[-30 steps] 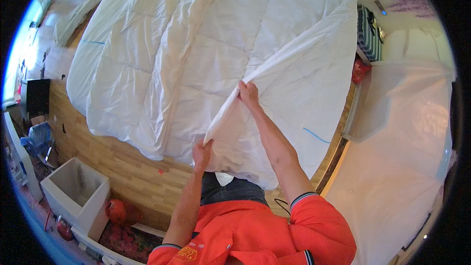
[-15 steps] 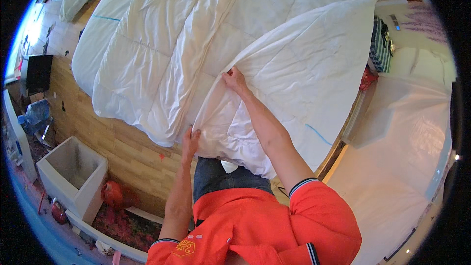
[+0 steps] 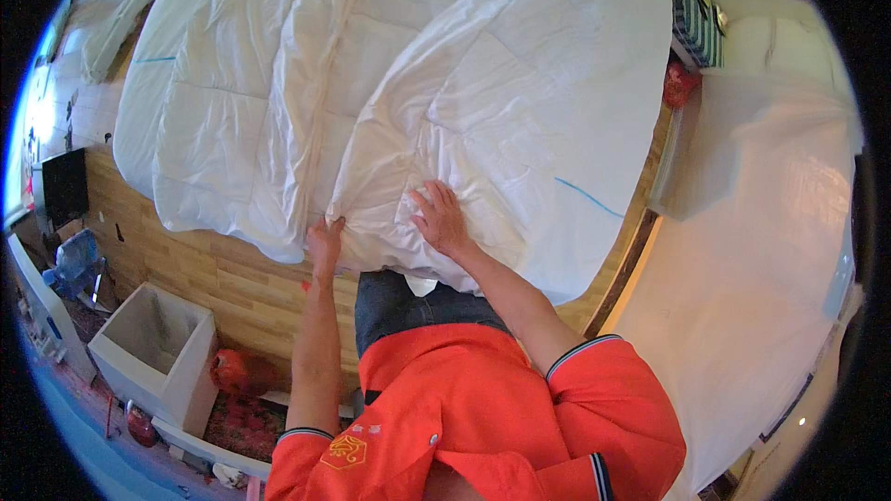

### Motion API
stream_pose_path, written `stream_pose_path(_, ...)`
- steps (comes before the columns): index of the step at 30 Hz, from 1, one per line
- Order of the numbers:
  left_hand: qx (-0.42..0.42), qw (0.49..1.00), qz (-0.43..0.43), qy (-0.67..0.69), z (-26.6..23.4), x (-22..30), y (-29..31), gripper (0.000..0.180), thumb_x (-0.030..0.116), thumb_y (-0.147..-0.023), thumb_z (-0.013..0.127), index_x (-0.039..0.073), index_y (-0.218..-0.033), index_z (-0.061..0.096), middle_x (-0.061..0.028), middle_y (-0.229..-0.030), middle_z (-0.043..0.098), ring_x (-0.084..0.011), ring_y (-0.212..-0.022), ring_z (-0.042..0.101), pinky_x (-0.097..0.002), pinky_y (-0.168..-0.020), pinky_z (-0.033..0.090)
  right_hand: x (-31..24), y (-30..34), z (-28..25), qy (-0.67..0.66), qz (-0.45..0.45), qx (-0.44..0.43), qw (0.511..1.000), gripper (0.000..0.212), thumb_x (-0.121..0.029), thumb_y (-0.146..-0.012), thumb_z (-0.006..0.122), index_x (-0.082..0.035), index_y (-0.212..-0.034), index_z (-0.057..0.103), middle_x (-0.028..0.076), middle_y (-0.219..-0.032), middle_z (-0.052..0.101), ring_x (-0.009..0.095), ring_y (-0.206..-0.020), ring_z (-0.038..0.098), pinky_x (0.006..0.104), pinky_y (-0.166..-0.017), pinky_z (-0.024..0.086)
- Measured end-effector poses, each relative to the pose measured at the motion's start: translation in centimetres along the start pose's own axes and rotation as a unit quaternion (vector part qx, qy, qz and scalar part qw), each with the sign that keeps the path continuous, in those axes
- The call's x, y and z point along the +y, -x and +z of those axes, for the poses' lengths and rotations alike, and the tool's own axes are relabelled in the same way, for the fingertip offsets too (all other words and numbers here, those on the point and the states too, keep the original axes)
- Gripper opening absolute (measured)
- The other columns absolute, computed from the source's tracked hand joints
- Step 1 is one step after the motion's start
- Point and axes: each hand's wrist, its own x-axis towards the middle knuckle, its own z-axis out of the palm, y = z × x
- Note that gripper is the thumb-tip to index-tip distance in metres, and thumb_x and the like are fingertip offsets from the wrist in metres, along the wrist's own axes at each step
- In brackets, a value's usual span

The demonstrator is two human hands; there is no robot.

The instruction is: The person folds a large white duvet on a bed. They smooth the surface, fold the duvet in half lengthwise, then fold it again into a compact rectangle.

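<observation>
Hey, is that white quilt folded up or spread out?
Mostly spread out: the white quilt lies wide, though ridges run through it and it bunches by the right hand.

Head-worn fisheye view, steeply downward.

Scanning well below the fingers of the left hand [image 3: 323, 246], onto the red shirt [image 3: 506, 394]: spotting a yellow six-sided emblem [image 3: 344, 452] with a curling figure inside! Catching tiny pale marks [image 3: 374, 429] beside it, too small to read. Making out no legible words or numbers.
</observation>
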Motion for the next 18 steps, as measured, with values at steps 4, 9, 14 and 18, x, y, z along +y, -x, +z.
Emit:
stream_pose_path(4, 0.038, 0.997, 0.001, -0.060, 0.4, -3.4, -1.0, 0.046, 0.040, -0.078, 0.078, -0.003, -0.094, 0.071, -0.0238, -0.088, 0.070, -0.0384, -0.084, 0.065, -0.0432, -0.076, 0.048, 1.6, 5.8, -1.7, 0.011, 0.021, -0.033, 0.999, 0.061, -0.030, -0.084, 0.068, -0.013, -0.139, 0.049, 0.016, -0.143, 0.042, 0.034, -0.136, 0.037, 0.0475, -0.113, 0.029)
stream_pose_path(9, 0.054, 0.994, -0.035, -0.085, 1.1, -2.6, 0.8, 0.060, 0.044, -0.074, 0.081, -0.002, -0.109, 0.067, -0.0257, -0.101, 0.066, -0.0379, -0.093, 0.063, -0.0455, -0.081, 0.050, 3.8, 7.5, -0.9, -0.011, 0.035, -0.054, 0.998, 0.064, -0.027, -0.082, 0.069, -0.014, -0.141, 0.047, 0.014, -0.147, 0.039, 0.032, -0.138, 0.035, 0.0467, -0.114, 0.027)
stream_pose_path(14, 0.296, 0.938, -0.075, 0.162, 4.3, -7.5, 3.5, 0.092, 0.027, -0.067, 0.089, 0.002, -0.140, 0.040, -0.0228, -0.135, 0.047, -0.0336, -0.114, 0.054, -0.0448, -0.094, 0.049, 3.1, 8.9, -1.4, -0.002, 0.012, -0.060, 0.998, 0.067, -0.027, -0.079, 0.071, -0.016, -0.141, 0.048, 0.015, -0.146, 0.040, 0.033, -0.138, 0.034, 0.0467, -0.114, 0.028)
stream_pose_path(18, 0.277, 0.854, -0.185, 0.400, 7.8, -2.0, 6.7, 0.121, 0.009, -0.062, 0.091, 0.006, -0.151, 0.009, -0.0193, -0.143, 0.037, -0.0330, -0.120, 0.050, -0.0484, -0.101, 0.046, 4.4, 12.3, -1.6, -0.009, 0.029, -0.047, 0.998, 0.066, -0.028, -0.078, 0.072, -0.016, -0.139, 0.050, 0.017, -0.145, 0.041, 0.034, -0.138, 0.034, 0.0470, -0.114, 0.028)
